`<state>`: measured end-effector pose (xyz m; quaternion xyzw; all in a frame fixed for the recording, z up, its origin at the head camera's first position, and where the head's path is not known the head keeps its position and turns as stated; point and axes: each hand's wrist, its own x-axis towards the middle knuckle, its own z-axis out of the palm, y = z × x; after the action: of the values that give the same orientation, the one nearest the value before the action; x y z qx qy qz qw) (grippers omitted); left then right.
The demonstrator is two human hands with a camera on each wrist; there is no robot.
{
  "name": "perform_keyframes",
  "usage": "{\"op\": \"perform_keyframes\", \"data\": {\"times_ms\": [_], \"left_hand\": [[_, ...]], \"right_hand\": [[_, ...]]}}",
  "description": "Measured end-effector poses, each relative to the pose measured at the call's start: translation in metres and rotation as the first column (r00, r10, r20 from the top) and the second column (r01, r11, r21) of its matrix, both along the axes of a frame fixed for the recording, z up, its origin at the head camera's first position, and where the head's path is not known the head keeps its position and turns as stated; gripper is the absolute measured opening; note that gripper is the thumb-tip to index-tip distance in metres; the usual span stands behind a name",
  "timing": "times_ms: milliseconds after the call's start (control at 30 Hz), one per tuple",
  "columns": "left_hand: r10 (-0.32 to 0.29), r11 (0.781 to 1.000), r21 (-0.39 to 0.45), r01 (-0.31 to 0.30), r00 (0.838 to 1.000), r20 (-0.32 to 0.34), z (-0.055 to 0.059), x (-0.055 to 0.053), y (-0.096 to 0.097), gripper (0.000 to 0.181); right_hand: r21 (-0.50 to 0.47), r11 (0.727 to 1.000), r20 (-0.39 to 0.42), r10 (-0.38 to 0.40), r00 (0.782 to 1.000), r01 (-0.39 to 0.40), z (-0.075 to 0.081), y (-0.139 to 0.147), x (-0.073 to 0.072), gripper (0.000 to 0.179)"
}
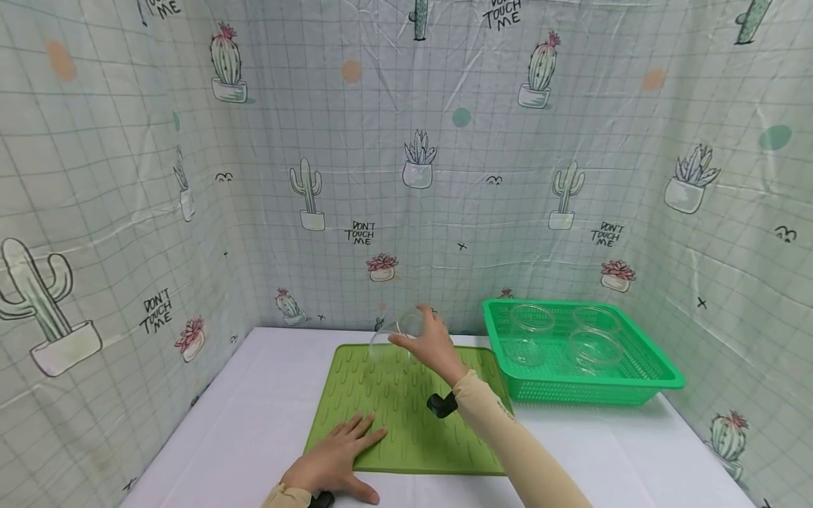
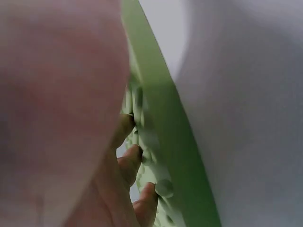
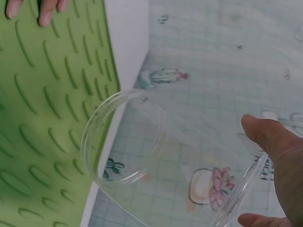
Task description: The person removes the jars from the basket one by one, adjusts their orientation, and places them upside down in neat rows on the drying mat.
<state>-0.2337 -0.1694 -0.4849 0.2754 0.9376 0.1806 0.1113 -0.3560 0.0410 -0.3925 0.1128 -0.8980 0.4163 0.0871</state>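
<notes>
I count one clear tub [image 3: 182, 158] in the person's right hand [image 1: 435, 346], at least three similar tubs [image 1: 595, 356] in one green basket [image 1: 571, 393], and one green mat [image 1: 381, 395] on a white table [image 1: 235, 416]. The right arm reaches out over the mat, thumb and fingers gripping the tub by one end, so it juts beyond them, tilted; the left hand [image 1: 338, 457] lies flat, fingers spread, at the mat's near left corner.

Worktop [image 1: 235, 416]: white surface. Green mat [image 1: 396, 395] lies flat mid-worktop, raised bumps up. Green basket [image 1: 578, 392] sits far right, just beside mat's right edge. Left hand [image 1: 336, 455] spread over mat's near left corner, thumb on white.
</notes>
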Motion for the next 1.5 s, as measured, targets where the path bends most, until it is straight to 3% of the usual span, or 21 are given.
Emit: {"op": "perform_keyframes", "data": {"times_ms": [333,733,967,1133,1333,1500], "left_hand": [[-0.022,1.000,-0.010,0.023,1.000,0.020,-0.003,-0.003,0.005,0.101],[-0.047,0.999,-0.016,0.047,0.999,-0.002,-0.005,-0.007,0.007,0.099],[-0.046,0.999,-0.021,0.046,0.999,-0.011,-0.005,-0.008,0.007,0.100],[-0.041,0.999,-0.033,0.041,0.999,-0.013,-0.006,-0.008,0.005,0.100],[-0.028,0.999,-0.044,0.026,0.999,-0.030,-0.009,-0.008,0.002,0.102],[-0.027,0.999,-0.041,0.025,0.999,-0.044,-0.007,-0.004,-0.002,0.103]], "right_hand": [[0.076,0.994,-0.070,0.079,0.994,-0.074,-0.031,-0.030,-0.010,0.089],[0.154,0.984,-0.180,0.114,0.977,-0.087,-0.045,-0.045,-0.014,0.060],[0.161,0.976,-0.162,0.171,0.972,-0.145,-0.057,-0.043,-0.016,0.067],[0.140,0.966,-0.086,0.228,0.970,-0.215,-0.064,-0.038,-0.017,0.079],[0.153,0.957,-0.066,0.260,0.963,-0.248,-0.063,-0.032,-0.010,0.088],[0.188,0.943,-0.048,0.290,0.956,-0.276,-0.054,-0.022,0.005,0.094]]}}
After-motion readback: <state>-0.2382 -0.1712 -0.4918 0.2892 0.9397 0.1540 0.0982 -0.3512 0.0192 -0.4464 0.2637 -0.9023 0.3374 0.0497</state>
